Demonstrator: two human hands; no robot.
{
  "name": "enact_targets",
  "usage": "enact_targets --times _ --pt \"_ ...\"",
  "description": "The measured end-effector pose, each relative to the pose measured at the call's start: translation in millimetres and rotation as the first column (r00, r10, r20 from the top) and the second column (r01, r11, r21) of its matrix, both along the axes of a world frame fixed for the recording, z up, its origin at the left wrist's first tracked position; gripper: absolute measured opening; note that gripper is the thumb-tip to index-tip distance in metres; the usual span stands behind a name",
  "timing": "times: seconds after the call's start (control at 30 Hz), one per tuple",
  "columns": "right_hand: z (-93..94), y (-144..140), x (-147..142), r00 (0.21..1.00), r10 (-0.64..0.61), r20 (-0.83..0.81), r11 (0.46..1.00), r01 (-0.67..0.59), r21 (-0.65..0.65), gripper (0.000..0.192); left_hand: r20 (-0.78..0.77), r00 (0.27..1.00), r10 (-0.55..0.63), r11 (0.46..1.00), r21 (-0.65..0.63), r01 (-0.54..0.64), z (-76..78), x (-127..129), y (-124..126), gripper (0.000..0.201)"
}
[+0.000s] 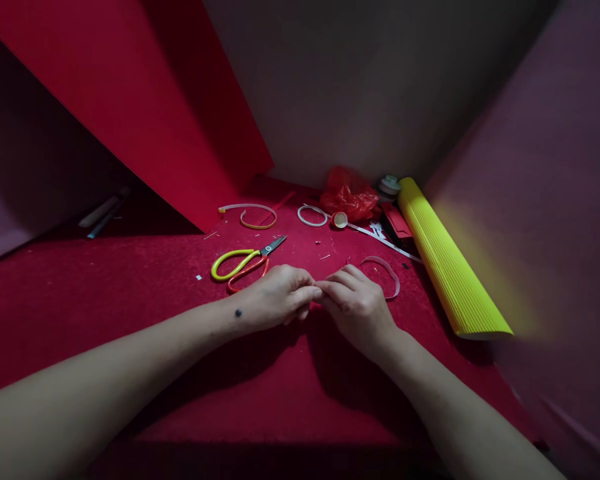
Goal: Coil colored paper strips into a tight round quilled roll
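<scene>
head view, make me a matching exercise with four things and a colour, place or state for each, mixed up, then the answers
Things
1. scissors
2. ribbed roll
3. plastic bag
4. left hand

Descriptions
A. yellow, farthest right of the four
B. fingertips close to those of the right hand
C. yellow on one loop, red on the other
D. red and crumpled, at the back

Pairs: 1-C, 2-A, 3-D, 4-B

Dim light, dark corners.
Soft shadows spread on the cloth (pixel 130 287) below the left hand (pixel 283 297) and right hand (pixel 359 303); the roll (pixel 447 270) tints the wall (pixel 511 293) beside it yellow; edges look stretched.
</scene>
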State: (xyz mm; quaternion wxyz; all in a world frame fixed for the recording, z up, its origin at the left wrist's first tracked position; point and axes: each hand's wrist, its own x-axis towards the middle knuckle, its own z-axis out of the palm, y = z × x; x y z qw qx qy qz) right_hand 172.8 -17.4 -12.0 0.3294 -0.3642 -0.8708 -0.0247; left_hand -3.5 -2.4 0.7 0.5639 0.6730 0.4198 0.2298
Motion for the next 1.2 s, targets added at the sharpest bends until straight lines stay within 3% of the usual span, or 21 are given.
enact_targets --times 0.1,0.17,0.3,0.4,0.57,0.73,0.9,1.0,1.1,1.2 --pt "3.0 -1.9 0.1 0.986 0.051 -0.159 0.998 -0.056 -0.025 0.014 0.063 0.998 0.0 0.993 -0.12 0.008 4.6 -0.6 0.4 0.018" --pt "7.5 -3.5 1.1 0.951 0.077 -0.3 0.987 -0.116 -0.113 0.009 0.117 0.993 0.006 0.982 -0.188 0.016 10.3 -2.6 1.0 0.015" --pt "12.9 -6.2 2.2 0.856 0.012 -0.516 0.929 -0.202 -0.312 0.013 0.194 0.981 -0.023 0.973 -0.219 0.066 15.0 -7.7 3.0 0.014" --pt "12.7 -6.9 1.3 0.79 -0.038 -0.613 0.899 -0.241 -0.366 0.017 0.236 0.971 -0.04 0.971 -0.221 0.093 12.4 -10.5 4.8 0.014" --pt "9.9 -6.2 0.1 0.732 -0.095 -0.674 0.856 -0.286 -0.431 0.018 0.231 0.972 -0.03 0.982 -0.177 0.072 10.8 -10.7 5.8 0.015" --pt "5.8 -5.4 0.1 0.705 -0.105 -0.702 0.86 -0.289 -0.419 0.019 0.259 0.966 -0.007 0.977 -0.205 0.063 11.1 -10.2 4.9 0.015" --pt "1.6 -7.2 -3.1 0.658 -0.126 -0.742 0.846 -0.32 -0.428 0.02 0.364 0.93 -0.055 0.931 -0.318 0.179 8.4 -10.8 4.0 0.019" --pt "-2.9 -8.5 -7.2 0.59 -0.143 -0.795 0.816 -0.384 -0.432 0.021 0.425 0.898 -0.112 0.903 -0.334 0.27 6.6 -10.9 3.4 0.02" --pt "-6.9 -7.9 -10.1 0.528 -0.15 -0.836 0.798 -0.435 -0.418 0.022 0.453 0.884 -0.114 0.899 -0.333 0.286 5.0 -11.1 3.4 0.019" --pt "-5.4 -5.0 -8.4 0.571 -0.122 -0.812 0.815 -0.409 -0.411 0.021 0.424 0.902 -0.082 0.914 -0.328 0.237 3.8 -11.2 4.1 0.02"
